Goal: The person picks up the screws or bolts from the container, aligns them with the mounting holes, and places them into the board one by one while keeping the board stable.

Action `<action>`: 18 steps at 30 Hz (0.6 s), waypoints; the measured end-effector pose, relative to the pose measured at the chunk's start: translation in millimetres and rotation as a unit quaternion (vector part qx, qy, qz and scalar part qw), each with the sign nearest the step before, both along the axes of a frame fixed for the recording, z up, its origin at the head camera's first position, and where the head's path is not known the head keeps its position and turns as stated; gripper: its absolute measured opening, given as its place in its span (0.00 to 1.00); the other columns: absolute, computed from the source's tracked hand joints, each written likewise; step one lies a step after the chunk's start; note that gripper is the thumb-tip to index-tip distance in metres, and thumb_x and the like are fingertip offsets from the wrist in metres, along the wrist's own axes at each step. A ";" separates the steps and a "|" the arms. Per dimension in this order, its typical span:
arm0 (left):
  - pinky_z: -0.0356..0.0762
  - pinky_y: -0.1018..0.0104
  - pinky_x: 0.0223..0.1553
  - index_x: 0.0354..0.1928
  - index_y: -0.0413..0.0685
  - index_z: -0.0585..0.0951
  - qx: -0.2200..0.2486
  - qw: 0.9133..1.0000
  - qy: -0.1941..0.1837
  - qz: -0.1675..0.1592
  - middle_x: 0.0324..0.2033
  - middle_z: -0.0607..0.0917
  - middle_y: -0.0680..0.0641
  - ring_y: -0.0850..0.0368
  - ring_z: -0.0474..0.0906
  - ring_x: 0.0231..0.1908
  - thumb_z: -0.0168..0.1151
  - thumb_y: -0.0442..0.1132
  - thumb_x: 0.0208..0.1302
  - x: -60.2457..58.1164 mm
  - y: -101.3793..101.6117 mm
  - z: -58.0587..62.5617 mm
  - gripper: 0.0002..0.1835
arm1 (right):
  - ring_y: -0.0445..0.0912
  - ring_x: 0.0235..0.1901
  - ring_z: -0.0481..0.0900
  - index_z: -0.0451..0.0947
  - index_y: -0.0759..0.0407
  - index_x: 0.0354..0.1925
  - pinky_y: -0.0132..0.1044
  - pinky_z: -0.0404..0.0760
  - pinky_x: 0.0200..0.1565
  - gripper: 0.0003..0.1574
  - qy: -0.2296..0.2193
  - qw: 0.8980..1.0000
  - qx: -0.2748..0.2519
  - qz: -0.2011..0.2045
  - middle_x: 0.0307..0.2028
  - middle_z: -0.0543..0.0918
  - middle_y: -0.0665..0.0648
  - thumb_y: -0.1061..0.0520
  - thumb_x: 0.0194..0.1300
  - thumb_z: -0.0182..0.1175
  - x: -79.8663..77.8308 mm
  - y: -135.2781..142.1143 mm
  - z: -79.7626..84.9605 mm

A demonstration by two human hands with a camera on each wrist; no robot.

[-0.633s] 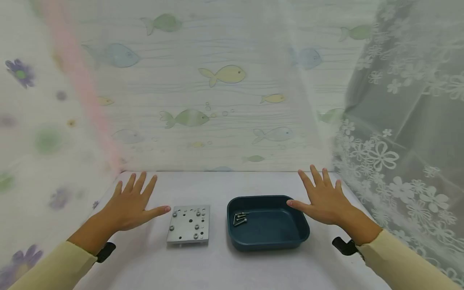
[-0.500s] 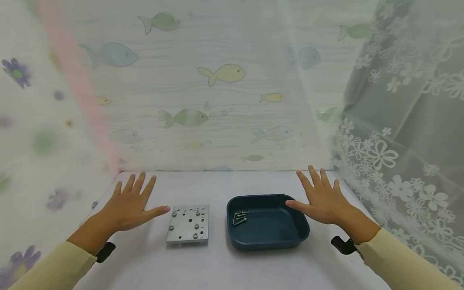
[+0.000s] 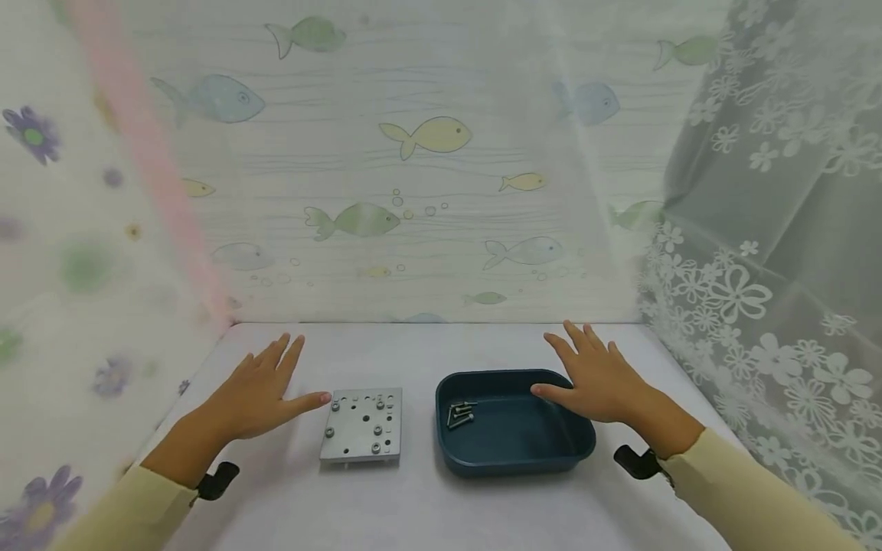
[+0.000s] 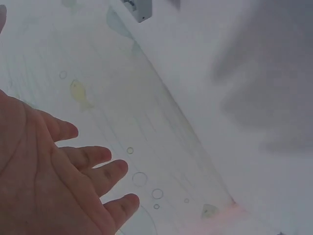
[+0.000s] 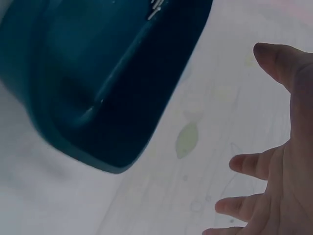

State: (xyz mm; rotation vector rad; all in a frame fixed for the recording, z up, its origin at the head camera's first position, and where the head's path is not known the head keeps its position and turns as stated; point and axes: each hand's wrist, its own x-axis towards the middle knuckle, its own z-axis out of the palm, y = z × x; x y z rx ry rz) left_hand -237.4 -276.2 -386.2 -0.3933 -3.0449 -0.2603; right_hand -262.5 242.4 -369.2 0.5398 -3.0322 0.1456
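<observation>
My left hand [image 3: 255, 398] hovers with spread fingers to the left of a square metal plate [image 3: 354, 440], its thumb tip near the plate's upper left corner. The plate has several holes and several socket-head screws standing in it. My right hand [image 3: 596, 379] is held over the right side of a dark blue tray [image 3: 517, 465], fingers spread, holding nothing. Several loose screws [image 3: 460, 414] lie at the tray's left end. In the left wrist view only a corner of the plate [image 4: 142, 9] shows. The right wrist view shows the tray [image 5: 120, 169] beside my hand.
A white-covered table [image 3: 413, 509] carries the plate and tray. Behind it hangs a fish-patterned curtain [image 3: 441, 229]. A flowered cloth [image 3: 83, 252] bounds the left side, and a sheer lace curtain [image 3: 779, 268] the right. A black wrist camera [image 3: 217, 481] sits on my left wrist.
Both hands have moved slightly inward, the right one further left over the tray and the left one a little toward the plate. Plate, tray and screws stay in place on the table.
</observation>
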 end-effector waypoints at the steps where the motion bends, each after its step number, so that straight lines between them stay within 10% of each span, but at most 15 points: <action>1: 0.48 0.24 0.73 0.82 0.38 0.47 0.015 1.000 -0.003 0.000 0.79 0.52 0.28 0.25 0.51 0.76 0.48 0.82 0.64 -0.5 -0.3 -0.5 0.63 | 0.73 0.78 0.46 0.53 0.50 0.82 0.82 0.48 0.68 0.64 0.000 1.000 -0.003 0.005 0.81 0.49 0.68 0.14 0.64 0.49 -1.0 -2.0 -0.3; 12: 0.59 0.24 0.69 0.83 0.41 0.47 0.128 0.990 -0.063 0.008 0.79 0.54 0.30 0.26 0.55 0.76 0.51 0.78 0.66 -3.5 6.7 -22.8 0.60 | 0.67 0.75 0.62 0.60 0.49 0.79 0.73 0.63 0.69 0.59 0.000 0.999 -0.032 0.041 0.79 0.59 0.65 0.18 0.65 0.54 -5.5 -19.5 2.5; 18: 0.81 0.43 0.53 0.79 0.36 0.56 0.166 0.982 -0.094 0.016 0.67 0.74 0.34 0.41 0.78 0.58 0.54 0.74 0.68 -10.1 11.6 -32.6 0.55 | 0.62 0.72 0.67 0.66 0.48 0.76 0.68 0.70 0.67 0.53 -0.015 0.996 -0.058 0.059 0.75 0.67 0.61 0.19 0.66 0.55 -7.3 -26.4 0.9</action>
